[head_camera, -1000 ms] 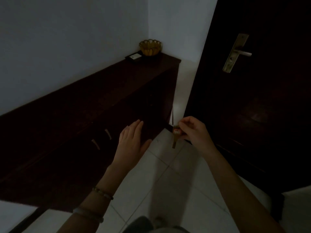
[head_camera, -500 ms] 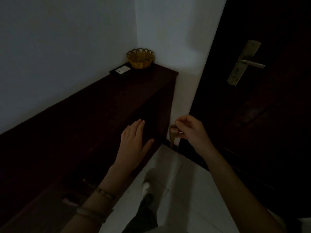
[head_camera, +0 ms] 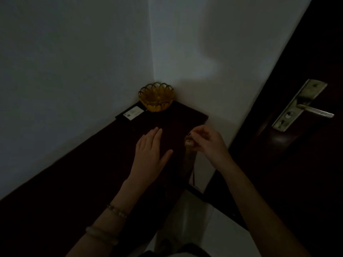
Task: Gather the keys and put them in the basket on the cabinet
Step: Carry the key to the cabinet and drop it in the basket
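A yellow scalloped basket [head_camera: 156,97] stands in the far corner of the dark wooden cabinet [head_camera: 92,173], against the two walls. My right hand [head_camera: 209,143] pinches the keys [head_camera: 189,143] by a small pale tag, just off the cabinet's right end and nearer than the basket. The blade of the keys hangs down, hard to see in the dim light. My left hand [head_camera: 151,153] hovers flat over the cabinet top with its fingers apart and holds nothing.
A black flat box with a white label [head_camera: 132,113] lies just left of the basket. A dark door with a metal lever handle [head_camera: 304,108] stands at the right. Pale floor tiles [head_camera: 213,229] show between cabinet and door.
The view has closed in on the cabinet's end and the basket looks bigger and nearer. Both hands have risen from in front of the cabinet to the level of its top.
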Tool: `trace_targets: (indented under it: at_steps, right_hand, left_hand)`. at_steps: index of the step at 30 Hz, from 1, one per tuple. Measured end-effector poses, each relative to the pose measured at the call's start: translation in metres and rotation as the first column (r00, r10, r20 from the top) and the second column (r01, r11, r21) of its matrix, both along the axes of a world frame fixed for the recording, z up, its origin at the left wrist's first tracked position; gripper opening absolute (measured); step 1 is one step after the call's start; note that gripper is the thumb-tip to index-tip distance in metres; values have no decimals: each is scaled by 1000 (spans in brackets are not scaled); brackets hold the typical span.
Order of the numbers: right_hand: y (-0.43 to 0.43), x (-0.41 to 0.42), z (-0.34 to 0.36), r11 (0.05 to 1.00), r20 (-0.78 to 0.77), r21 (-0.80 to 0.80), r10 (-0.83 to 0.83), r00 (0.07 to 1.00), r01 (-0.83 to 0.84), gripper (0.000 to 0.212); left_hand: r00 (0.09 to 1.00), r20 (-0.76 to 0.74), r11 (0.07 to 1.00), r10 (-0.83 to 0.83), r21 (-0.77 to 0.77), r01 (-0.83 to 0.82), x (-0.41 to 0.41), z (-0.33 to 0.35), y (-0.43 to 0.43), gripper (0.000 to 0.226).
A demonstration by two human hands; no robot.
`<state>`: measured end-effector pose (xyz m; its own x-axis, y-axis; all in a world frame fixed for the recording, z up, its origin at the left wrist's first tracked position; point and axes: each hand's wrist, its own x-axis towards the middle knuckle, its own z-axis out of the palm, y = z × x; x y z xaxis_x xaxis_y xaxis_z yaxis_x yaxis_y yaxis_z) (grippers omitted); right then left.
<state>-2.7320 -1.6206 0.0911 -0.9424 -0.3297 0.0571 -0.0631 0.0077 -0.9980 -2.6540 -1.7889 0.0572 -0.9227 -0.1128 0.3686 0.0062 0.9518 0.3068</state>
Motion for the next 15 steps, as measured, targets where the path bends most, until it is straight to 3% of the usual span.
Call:
trace_targets:
  at_steps: [5, 15]
  right_hand:
    - [-16, -56, -3, 999, 21, -10, 40, 999, -40, 21]
    - [-67, -182, 0, 972, 32, 24, 234, 972, -235, 18]
  left_hand:
    - [1000, 15, 1000, 25, 12, -25, -44, -4, -16, 67]
    - [967, -2, 967, 254, 24, -254, -131, -8, -43, 63]
